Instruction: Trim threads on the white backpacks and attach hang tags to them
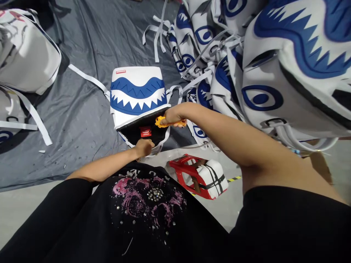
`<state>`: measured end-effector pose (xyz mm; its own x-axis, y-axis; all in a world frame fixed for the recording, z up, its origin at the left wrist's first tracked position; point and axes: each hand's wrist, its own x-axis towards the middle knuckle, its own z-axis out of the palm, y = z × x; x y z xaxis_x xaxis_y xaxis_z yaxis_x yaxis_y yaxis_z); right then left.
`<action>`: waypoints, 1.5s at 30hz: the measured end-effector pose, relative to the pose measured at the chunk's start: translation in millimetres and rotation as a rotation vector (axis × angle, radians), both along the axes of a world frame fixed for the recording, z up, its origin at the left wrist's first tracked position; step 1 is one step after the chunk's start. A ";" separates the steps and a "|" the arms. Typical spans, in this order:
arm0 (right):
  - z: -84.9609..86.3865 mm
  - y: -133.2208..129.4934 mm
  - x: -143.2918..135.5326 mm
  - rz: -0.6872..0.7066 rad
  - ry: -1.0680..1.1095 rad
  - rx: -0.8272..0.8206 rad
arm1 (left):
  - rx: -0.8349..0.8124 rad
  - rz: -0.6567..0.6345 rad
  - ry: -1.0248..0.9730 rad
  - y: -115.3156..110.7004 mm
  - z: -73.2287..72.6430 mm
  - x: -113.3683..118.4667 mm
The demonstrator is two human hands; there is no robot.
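Observation:
A white backpack (139,104) with a blue shark-mouth pattern lies in front of me, its black-lined opening facing me. My left hand (144,147) is closed on the near edge of that opening. Just behind those fingers, a red label (145,131) shows on the dark lining. At the opening's right side, my right hand (174,114) grips an orange hand tool (161,121). One end of it pokes out left of the fist, over the lining. The tool's exact kind cannot be made out, and fingers cover its middle.
Several similar backpacks (260,98) are piled on the right, their straps trailing. More white bags (30,51) lie at the left on the grey sheet (87,47). A red stool (186,164) with a white strapped pad (215,177) stands on the floor by my body.

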<state>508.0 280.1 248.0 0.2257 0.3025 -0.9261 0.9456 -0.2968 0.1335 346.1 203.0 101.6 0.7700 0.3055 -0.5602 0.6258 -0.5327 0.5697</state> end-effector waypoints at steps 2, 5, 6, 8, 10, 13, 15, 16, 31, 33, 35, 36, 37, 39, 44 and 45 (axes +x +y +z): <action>-8.1 4.2 6.1 0.036 -0.047 0.053 | 0.076 -0.013 -0.047 -19.4 10.3 -10.3; -16.7 9.3 13.5 0.104 -0.021 0.090 | 0.152 -0.016 -0.101 -36.7 15.0 -26.3; -17.0 9.8 14.9 0.112 -0.006 0.086 | 0.161 -0.021 -0.114 -39.0 15.7 -31.2; -13.0 8.3 16.0 0.095 0.009 0.063 | 0.173 -0.027 -0.141 -39.7 20.4 -40.0; -4.1 3.3 15.5 0.055 0.010 0.045 | 0.261 0.049 -0.250 -35.5 32.5 -47.8; 12.5 -9.9 15.6 0.017 0.006 0.058 | 0.537 0.362 -0.466 -15.9 58.8 -55.4; 21.9 -22.4 17.5 0.015 -0.005 0.079 | 0.632 0.552 -0.472 6.4 71.9 -55.3; 25.4 -29.5 19.0 0.019 -0.013 0.089 | 0.620 0.609 -0.421 18.7 75.3 -53.8; 45.2 -88.4 80.4 -0.044 0.011 0.233 | 0.581 0.748 -0.223 66.4 77.2 -44.4; 59.4 -94.4 103.0 -0.029 0.024 0.277 | 0.575 0.745 -0.215 63.2 73.2 -45.6; 68.0 -93.2 118.2 -0.012 -0.035 0.317 | 0.572 0.736 -0.201 59.3 70.4 -46.4; 68.7 -89.2 121.2 -0.014 -0.085 0.340 | 0.573 0.728 -0.190 57.2 69.5 -46.7; 66.6 -83.0 121.0 -0.024 -0.131 0.362 | 0.574 0.717 -0.178 55.2 69.0 -47.3; 55.2 -66.7 112.9 -0.060 -0.182 0.389 | 0.573 0.696 -0.156 51.0 68.7 -48.9; 13.1 -37.1 89.3 -0.089 -0.222 0.240 | 0.526 0.670 -0.117 43.9 70.0 -53.7; 7.1 -36.8 89.4 -0.085 -0.232 0.207 | 0.521 0.664 -0.105 43.1 70.4 -54.3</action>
